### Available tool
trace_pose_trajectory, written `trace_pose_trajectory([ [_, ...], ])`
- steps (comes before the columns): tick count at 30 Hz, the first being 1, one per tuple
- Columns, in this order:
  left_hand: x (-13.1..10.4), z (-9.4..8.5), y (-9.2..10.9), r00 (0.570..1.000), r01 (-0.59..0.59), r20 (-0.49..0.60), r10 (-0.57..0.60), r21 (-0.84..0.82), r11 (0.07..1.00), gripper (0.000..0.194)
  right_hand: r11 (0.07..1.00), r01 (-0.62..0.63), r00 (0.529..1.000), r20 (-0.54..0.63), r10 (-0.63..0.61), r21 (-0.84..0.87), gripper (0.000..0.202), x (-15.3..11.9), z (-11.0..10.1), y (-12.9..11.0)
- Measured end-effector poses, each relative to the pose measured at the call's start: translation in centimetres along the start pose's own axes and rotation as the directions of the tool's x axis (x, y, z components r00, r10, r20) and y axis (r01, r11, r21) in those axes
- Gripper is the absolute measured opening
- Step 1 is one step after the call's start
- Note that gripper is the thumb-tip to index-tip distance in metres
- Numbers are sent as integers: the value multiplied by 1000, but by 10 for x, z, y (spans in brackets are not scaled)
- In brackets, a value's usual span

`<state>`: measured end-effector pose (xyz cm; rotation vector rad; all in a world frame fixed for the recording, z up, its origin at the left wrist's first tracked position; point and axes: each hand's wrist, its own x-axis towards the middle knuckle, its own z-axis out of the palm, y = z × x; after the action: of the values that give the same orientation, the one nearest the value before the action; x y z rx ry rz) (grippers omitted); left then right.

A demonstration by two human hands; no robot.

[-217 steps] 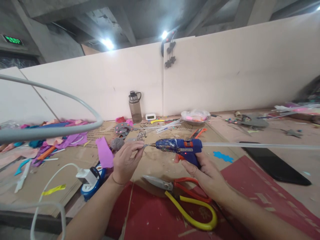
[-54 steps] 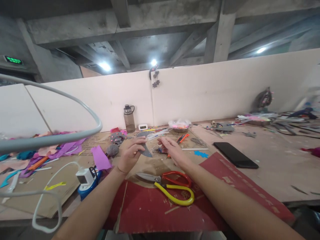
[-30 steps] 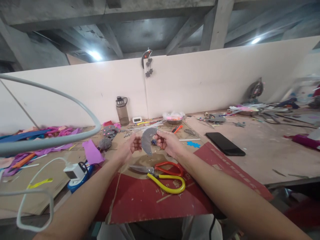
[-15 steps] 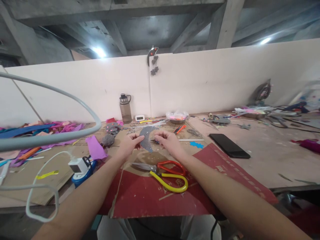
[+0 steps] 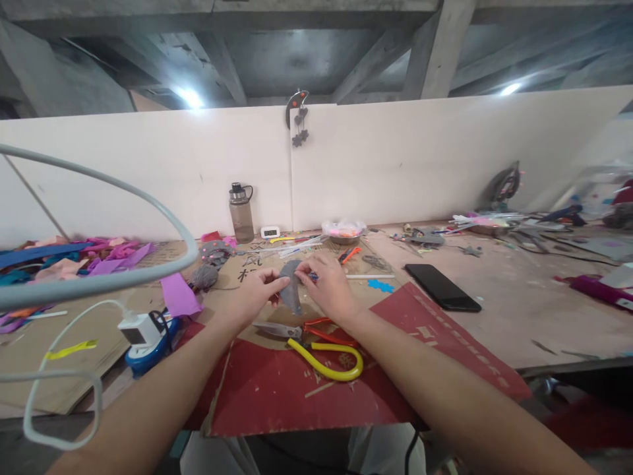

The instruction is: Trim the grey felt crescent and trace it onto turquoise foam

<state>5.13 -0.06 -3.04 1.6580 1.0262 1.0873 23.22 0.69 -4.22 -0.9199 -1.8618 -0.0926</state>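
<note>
A gray crescent (image 5: 291, 298) is pinched by left hand (image 5: 262, 291) and right hand (image 5: 329, 285), fingers (image 5: 310, 266) nearly closed; beyond, pink pieces (image 5: 343, 232) are held in a bowl (image 5: 345, 241).

Just beyond the scissors (image 5: 305, 357), a grey crescent (image 5: 292, 295) is gripped by the left hand (image 5: 257, 290) and touched by the right hand (image 5: 327, 285); right of the scissors, a black phone (image 5: 442, 288) is laid.

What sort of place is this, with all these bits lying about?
Most likely a craft workshop, under bare concrete beams. Showing it: a heap of coloured scraps, big scissors with red and yellow handles, and the curved grey piece in the left hand.
</note>
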Motion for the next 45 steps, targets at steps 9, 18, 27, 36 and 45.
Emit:
trace_pose_trajectory([
  [9, 9, -11, -12, 989, 24, -140, -50, -184, 983, 30, 929, -122, 992, 9, 127, 350, 18, 2, -15, -9],
  [18, 21, -50, -13, 913, -32, -376, -155, -446, 895, 35, 840, -151, 983, 169, 72, 521, 22, -2, -19, -12],
  [27, 20, -47, -14, 938, -83, -341, -68, -410, 908, 34, 907, -122, 990, 114, 82, 403, 30, -2, -19, -13],
  [36, 16, -31, -20, 987, -23, -161, -18, -254, 967, 31, 996, 60, 998, 24, -61, 69, 29, 2, -6, -3],
  [45, 11, -22, -14, 993, -5, -113, -26, -260, 966, 31, 1000, 7, 1000, 0, -7, -6, 13, -1, -5, -1],
])
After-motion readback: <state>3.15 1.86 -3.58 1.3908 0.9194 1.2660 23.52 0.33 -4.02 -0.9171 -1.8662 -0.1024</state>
